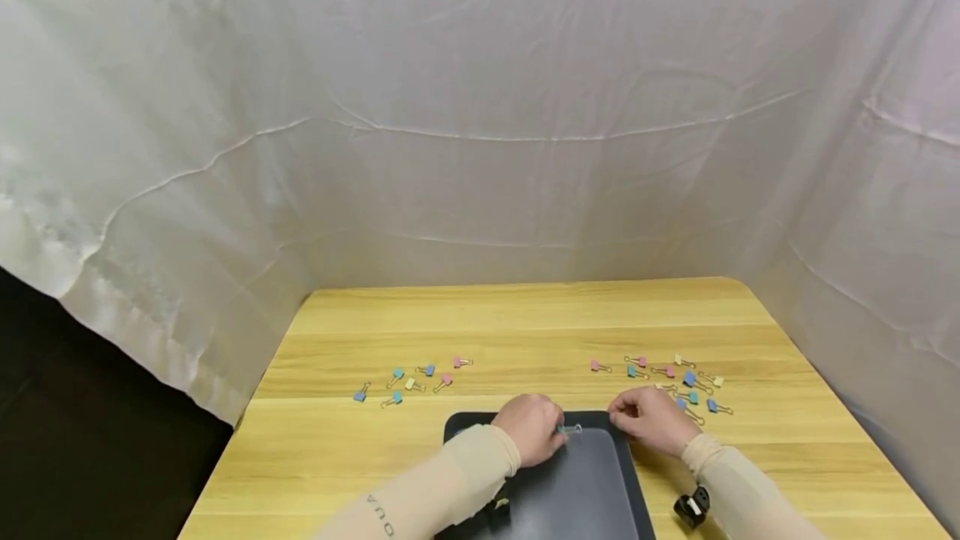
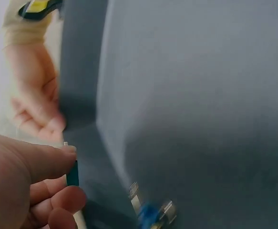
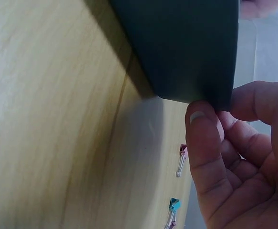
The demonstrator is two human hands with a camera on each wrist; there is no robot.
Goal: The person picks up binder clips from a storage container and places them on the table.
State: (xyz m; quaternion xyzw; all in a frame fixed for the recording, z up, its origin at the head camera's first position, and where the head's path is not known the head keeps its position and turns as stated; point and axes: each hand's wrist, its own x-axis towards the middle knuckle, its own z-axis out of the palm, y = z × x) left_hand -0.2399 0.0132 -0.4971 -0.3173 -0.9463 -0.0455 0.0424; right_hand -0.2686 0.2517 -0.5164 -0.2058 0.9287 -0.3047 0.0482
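Note:
My left hand [image 1: 528,430] is over the back rim of a dark grey tray [image 1: 630,486]. In the left wrist view its thumb and fingers pinch a small teal binder clip [image 2: 72,175], near the tray's corner. A blue binder clip [image 2: 149,215] with silver handles shows blurred at the tray beside that hand. My right hand [image 1: 651,419] is at the back right corner; in the right wrist view thumb and fingers pinch the tray's corner [image 3: 196,62]. A pale yellow clip [image 1: 502,505] shows at the tray's left, partly behind my left forearm.
Several coloured binder clips lie scattered on the wooden table [image 1: 337,457], such as a blue clip [image 1: 362,395] at the left and a pink clip [image 1: 597,366] at the right. A pale curtain [image 1: 525,190] hangs behind and at the sides.

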